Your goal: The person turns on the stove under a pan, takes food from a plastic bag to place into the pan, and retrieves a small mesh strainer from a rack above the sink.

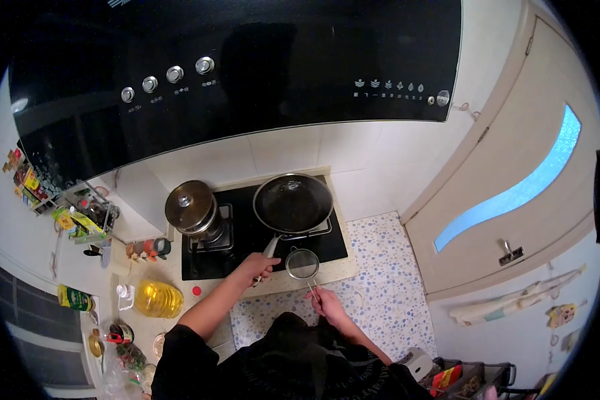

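Observation:
My left hand (256,267) is closed around the light-coloured handle (271,247) of a dark wok (293,203). The wok sits on the right burner, and its inside looks dark and shiny. My right hand (327,302) grips the thin handle of a small round mesh strainer (303,264). The strainer is held over the front right edge of the black gas hob (243,265), just in front of the wok. Nothing can be made out in its mesh.
A lidded pot (189,205) stands on the left burner. On the left counter are a large yellow oil bottle (159,299), a red cap (197,291) and several jars. A black range hood (247,73) hangs above. A door (513,153) is at the right.

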Demonstrator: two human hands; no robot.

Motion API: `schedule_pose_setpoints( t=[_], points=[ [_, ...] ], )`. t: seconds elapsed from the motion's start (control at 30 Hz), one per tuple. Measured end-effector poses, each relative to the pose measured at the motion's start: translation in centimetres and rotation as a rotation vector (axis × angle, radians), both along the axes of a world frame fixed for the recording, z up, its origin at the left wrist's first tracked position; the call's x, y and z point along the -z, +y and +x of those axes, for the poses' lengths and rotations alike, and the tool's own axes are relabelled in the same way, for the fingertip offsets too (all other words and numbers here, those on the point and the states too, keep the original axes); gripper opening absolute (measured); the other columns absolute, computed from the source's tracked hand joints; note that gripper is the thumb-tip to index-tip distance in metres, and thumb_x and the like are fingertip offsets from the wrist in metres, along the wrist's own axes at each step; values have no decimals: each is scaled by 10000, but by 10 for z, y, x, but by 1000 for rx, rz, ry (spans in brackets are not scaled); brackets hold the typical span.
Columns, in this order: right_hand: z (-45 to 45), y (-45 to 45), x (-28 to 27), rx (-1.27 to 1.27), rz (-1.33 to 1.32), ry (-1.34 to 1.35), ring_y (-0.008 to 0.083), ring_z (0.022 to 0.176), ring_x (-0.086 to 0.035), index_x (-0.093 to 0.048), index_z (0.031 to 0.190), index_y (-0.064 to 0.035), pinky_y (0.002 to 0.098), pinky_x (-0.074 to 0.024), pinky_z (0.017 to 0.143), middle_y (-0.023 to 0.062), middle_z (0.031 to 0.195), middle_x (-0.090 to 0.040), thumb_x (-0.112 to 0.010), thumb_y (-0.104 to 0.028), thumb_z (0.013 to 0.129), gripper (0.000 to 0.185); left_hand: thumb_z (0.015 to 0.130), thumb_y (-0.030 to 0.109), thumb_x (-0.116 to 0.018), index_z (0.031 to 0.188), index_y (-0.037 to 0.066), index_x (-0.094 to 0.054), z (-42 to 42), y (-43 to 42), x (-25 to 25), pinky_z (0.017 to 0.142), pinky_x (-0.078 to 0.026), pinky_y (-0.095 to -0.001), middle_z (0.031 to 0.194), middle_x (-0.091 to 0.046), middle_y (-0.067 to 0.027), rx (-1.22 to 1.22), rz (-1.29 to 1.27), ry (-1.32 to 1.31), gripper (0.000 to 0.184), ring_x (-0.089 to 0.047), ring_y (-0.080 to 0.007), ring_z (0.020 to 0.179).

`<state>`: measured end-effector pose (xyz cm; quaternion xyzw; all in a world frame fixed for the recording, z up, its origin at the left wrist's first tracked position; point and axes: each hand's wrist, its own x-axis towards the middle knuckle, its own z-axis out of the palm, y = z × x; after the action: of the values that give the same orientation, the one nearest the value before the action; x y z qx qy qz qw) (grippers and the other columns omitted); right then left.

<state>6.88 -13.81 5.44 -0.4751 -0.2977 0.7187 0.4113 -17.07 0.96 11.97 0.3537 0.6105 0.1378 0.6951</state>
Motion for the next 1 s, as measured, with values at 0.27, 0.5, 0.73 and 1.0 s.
schedule_pose_setpoints(
  t=[0.27, 0.5, 0.73, 1.0],
  points=[
    [-3, -2, 14, -23, 0, 38, 83, 435, -269, -621, 963, 50, 243, -212, 400, -23, 554, -374, -354, -341, 1051, 482, 833, 172, -756, 810, 65, -526, -11, -10, 44, 401, -296, -286, 562, -450, 5, 36, 79, -123, 255, -378, -93, 413],
    [-4, -6, 10, -15, -18, 61, 79, 446, -276, -626, 965, 46, 241, -215, 407, -36, 574, -368, -359, -347, 1050, 483, 806, 130, -742, 730, -2, -556, -3, -14, 60, 376, -365, -319, 558, -501, -45, 62, 268, -32, 240, -452, -135, 419],
    [-3, -7, 9, -16, -17, 49, 76, 456, -276, -630, 966, 41, 237, -220, 415, -43, 579, -362, -362, -360, 1049, 489, 821, 175, -739, 658, -15, -545, 9, -13, 26, 372, -380, -339, 542, -519, -89, 4, 307, 148, 316, -489, -177, 422],
    [-6, -7, 12, -39, -40, 52, 72, 461, -280, -634, 973, 35, 233, -217, 412, -44, 577, -371, -360, -368, 1050, 493, 833, 225, -725, 644, 60, -538, -10, -1, 9, 382, -309, -270, 547, -512, -30, -1, 32, 105, 313, -428, -123, 401]
  ],
)
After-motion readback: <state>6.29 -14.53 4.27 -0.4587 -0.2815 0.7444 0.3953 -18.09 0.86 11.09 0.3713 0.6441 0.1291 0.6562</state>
